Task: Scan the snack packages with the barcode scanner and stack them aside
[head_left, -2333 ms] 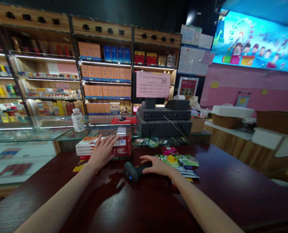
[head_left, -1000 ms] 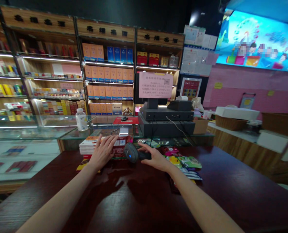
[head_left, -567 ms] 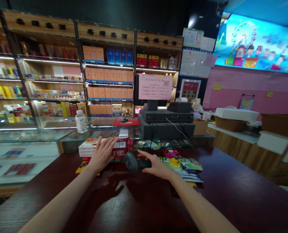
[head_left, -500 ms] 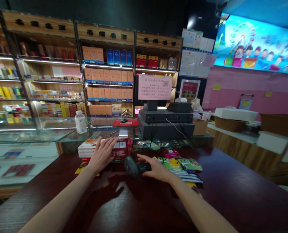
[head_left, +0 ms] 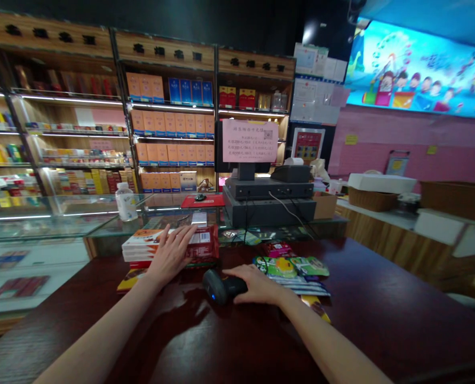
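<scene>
My left hand (head_left: 171,255) lies flat, fingers spread, on a red packet (head_left: 202,244) topping a stack of flat boxes (head_left: 141,246) at the far edge of the dark wooden counter (head_left: 229,341). My right hand (head_left: 256,284) is wrapped round the handle of a black barcode scanner (head_left: 218,286), which rests low on the counter with its head pointing left and a small blue light showing. Several green and yellow snack packets (head_left: 291,268) lie just right of that hand.
Behind the counter stand a glass display case (head_left: 53,224), a till with a pink notice on its screen (head_left: 261,181), a plastic bottle (head_left: 126,201) and shelves of boxed goods (head_left: 169,133). Baskets and white trays (head_left: 381,189) sit on a side counter at right.
The right hand lifted the scanner toward the red packet, then brought it back down onto the counter nearer me. The left hand stayed flat on the stack.
</scene>
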A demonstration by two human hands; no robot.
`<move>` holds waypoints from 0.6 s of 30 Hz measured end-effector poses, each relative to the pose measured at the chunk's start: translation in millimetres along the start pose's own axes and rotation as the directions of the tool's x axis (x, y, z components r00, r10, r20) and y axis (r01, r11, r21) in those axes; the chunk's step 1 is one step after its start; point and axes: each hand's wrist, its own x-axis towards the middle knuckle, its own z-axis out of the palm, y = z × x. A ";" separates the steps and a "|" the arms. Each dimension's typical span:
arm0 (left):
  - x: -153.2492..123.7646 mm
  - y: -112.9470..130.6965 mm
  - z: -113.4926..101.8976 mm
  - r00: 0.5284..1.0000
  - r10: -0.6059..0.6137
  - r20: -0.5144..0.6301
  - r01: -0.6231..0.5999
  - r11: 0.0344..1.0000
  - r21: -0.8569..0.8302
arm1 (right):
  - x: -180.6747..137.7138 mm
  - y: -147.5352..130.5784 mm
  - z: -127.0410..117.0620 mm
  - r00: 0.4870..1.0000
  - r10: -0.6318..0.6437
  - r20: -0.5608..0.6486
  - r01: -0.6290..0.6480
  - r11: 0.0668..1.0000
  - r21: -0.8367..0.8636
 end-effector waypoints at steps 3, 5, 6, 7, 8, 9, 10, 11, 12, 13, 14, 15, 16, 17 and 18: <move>1.4 1.9 1.1 1.000 0.005 0.006 -0.005 1.000 -0.006 | 7.8 -0.3 -8.0 0.991 0.045 -0.129 -0.021 0.984 0.179; 3.1 4.8 1.1 1.000 0.002 0.010 -0.002 1.000 -0.009 | 18.6 3.3 -10.1 0.958 0.132 -0.254 -0.029 0.927 0.374; 4.2 6.7 1.0 1.000 0.001 0.011 -0.001 1.000 -0.010 | 25.2 5.9 -10.0 0.932 0.185 -0.311 -0.030 0.895 0.445; 5.4 9.0 0.8 1.000 0.001 0.011 -0.001 1.000 -0.011 | 32.3 8.7 -9.2 0.910 0.229 -0.345 -0.029 0.866 0.499; 6.5 11.3 0.6 1.000 0.002 0.011 -0.002 1.000 -0.012 | 39.4 11.2 -8.0 0.889 0.276 -0.367 -0.032 0.834 0.551; 7.6 13.7 0.5 1.000 0.004 0.010 -0.004 1.000 -0.012 | 46.3 13.1 -6.6 0.876 0.311 -0.369 -0.032 0.800 0.599; 8.5 16.1 0.5 1.000 0.007 0.009 -0.007 1.000 -0.012 | 52.6 14.1 -5.2 0.873 0.332 -0.359 -0.027 0.766 0.642; 9.3 18.2 0.7 1.000 0.011 0.007 -0.011 1.000 -0.014 | 58.2 14.0 -4.0 0.870 0.348 -0.350 -0.020 0.734 0.679; 9.9 20.2 0.9 1.000 0.016 0.005 -0.016 1.000 -0.018 | 62.8 12.9 -3.1 0.866 0.364 -0.343 -0.016 0.705 0.709; 10.3 21.8 1.3 1.000 0.021 0.004 -0.021 0.999 -0.024 | 66.4 10.9 -2.6 0.867 0.371 -0.332 -0.013 0.683 0.730; 10.7 23.1 1.6 1.000 0.025 0.004 -0.025 0.999 -0.030 | 69.1 8.3 -2.3 0.870 0.371 -0.324 -0.011 0.672 0.741; 10.9 24.2 2.0 1.000 0.029 0.002 -0.029 0.999 -0.036 | 70.9 5.4 -2.2 0.872 0.368 -0.323 -0.008 0.670 0.742; 11.0 24.9 2.3 0.999 0.032 0.002 -0.032 0.999 -0.041 | 71.9 2.6 -2.3 0.873 0.361 -0.329 -0.003 0.677 0.736; 11.1 25.4 2.5 0.999 0.036 0.002 -0.036 0.998 -0.043 | 72.4 0.2 -2.3 0.873 0.351 -0.340 0.005 0.689 0.725; 11.1 25.7 2.7 0.999 0.040 0.001 -0.040 0.998 -0.045 | 72.4 -1.6 -2.4 0.870 0.341 -0.356 0.012 0.707 0.707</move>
